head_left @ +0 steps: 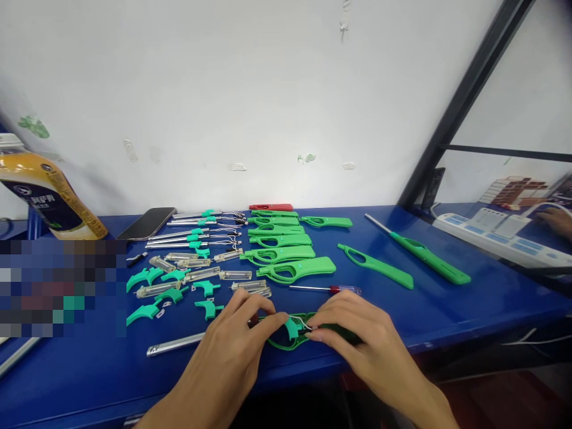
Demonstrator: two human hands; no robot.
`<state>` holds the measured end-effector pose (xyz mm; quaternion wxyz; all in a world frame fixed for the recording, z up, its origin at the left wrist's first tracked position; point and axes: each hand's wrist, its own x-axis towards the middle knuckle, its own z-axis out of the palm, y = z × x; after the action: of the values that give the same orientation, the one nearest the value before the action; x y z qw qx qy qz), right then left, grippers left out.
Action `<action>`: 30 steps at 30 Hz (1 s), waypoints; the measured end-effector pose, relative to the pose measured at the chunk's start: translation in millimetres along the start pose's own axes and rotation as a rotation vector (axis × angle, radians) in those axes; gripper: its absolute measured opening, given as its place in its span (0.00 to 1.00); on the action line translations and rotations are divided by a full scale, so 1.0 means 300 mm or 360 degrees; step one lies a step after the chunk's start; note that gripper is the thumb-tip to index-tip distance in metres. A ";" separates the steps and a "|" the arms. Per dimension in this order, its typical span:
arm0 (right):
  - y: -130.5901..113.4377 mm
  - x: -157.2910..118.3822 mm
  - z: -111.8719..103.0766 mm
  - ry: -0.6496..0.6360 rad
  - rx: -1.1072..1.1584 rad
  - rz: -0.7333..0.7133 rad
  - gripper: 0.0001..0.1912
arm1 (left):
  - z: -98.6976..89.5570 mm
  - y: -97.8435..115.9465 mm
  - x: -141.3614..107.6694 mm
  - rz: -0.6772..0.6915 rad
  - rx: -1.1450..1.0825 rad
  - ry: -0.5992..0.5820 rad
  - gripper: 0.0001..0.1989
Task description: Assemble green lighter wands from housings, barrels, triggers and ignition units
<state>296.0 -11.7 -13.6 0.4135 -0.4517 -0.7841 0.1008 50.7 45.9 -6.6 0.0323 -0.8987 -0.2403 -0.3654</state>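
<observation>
Now the right hand (pixel 369 330) pinches white wire (pixel 302 321); what the left hand (pixel 236 336) grips, can't tell; screwdriver (pixel 343 290) lies between them and green shells (pixel 315 267).

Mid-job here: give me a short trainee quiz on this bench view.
1. True or false: a small teal curved plastic trigger sits between the left hand and right hand.
2. Just beyond the right hand lies: A) flat black phone; B) metal-shafted screwdriver with partly red handle; C) yellow bottle.
3. Fill in: past the row of green plastic handle shells, nearest the wall, lies one ___ plastic piece.
Key: 1 true; 2 B; 3 red.
</observation>
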 end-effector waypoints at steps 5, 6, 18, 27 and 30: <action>0.002 -0.003 0.003 0.0029 -0.0005 -0.0025 0.02 | 0.000 0.001 -0.005 0.0005 -0.0022 -0.0048 0.22; 0.002 -0.003 0.004 0.0031 -0.0002 -0.0020 0.02 | -0.001 0.004 -0.005 -0.0001 -0.0024 -0.0057 0.22; -0.020 0.000 -0.005 -0.0056 0.0011 0.0129 0.04 | -0.007 0.020 -0.002 0.0032 0.0042 -0.0122 0.12; -0.025 -0.001 -0.010 -0.0189 -0.0056 0.0117 0.06 | -0.001 0.016 -0.010 0.0098 0.0097 -0.0128 0.14; -0.024 -0.005 -0.011 -0.0196 -0.0069 0.0102 0.07 | -0.003 0.024 -0.005 0.0121 0.0113 -0.0166 0.14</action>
<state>294.3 -17.8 -8.5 0.3511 -0.4783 -0.7953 0.1245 52.3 38.8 -6.1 0.0655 -0.9234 -0.2200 -0.3077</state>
